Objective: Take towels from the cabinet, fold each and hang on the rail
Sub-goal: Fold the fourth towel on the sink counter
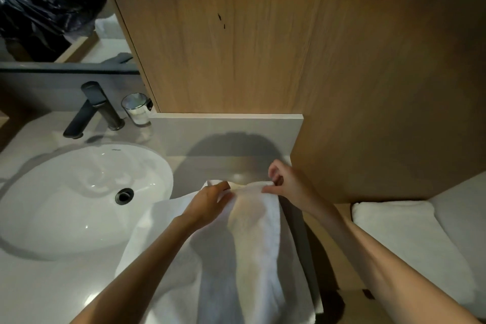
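Observation:
A white towel [252,250] lies lengthwise on the grey vanity counter [231,166], right of the basin, its near end hanging toward me. My left hand [210,202] grips the towel's far edge at its left part. My right hand [286,181] pinches the same far edge at its right corner, lifting it a little off the counter. Another folded white towel [402,234] hangs lower down at the right. The rail itself is hidden.
A white oval basin [65,205] with a dark drain fills the left. Behind it stand a dark tap [97,110] and a glass tumbler [136,109]. A wooden panel [263,34] rises behind the counter; a mirror [52,8] is upper left.

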Demonstrator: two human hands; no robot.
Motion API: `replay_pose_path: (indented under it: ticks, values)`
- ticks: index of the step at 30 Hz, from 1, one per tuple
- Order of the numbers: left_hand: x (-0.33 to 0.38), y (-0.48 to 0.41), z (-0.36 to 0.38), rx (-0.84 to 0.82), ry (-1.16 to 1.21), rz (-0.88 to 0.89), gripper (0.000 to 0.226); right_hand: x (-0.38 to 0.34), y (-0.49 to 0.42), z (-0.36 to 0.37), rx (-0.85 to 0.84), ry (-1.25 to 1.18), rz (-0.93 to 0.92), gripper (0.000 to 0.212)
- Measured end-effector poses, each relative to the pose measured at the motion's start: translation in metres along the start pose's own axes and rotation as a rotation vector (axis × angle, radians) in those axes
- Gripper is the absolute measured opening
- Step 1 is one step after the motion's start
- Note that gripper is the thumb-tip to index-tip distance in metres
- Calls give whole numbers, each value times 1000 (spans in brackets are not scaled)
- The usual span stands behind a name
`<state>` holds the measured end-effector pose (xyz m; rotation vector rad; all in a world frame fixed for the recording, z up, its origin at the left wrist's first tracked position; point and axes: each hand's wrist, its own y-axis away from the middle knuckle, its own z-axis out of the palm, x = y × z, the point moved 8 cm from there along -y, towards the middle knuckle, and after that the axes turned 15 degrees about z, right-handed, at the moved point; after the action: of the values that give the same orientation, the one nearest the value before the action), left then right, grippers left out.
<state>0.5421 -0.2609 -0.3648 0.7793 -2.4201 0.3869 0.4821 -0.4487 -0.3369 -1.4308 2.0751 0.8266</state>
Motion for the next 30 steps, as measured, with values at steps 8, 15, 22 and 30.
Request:
replay_pose_path:
  ticks: [8,15,22,30]
  values:
    - [21,49,-17,-57,-187,215,33,-26,59,-26,82,258,61,19]
    - [33,115,-44,-179,-520,157,30,-77,177,-56,454,365,16,8]
    - [59,175,-84,-189,-803,154,33,-83,292,-70,643,77,95,10]
    - [112,216,-110,-96,-853,351,36,-49,372,-95,704,-114,177,13]
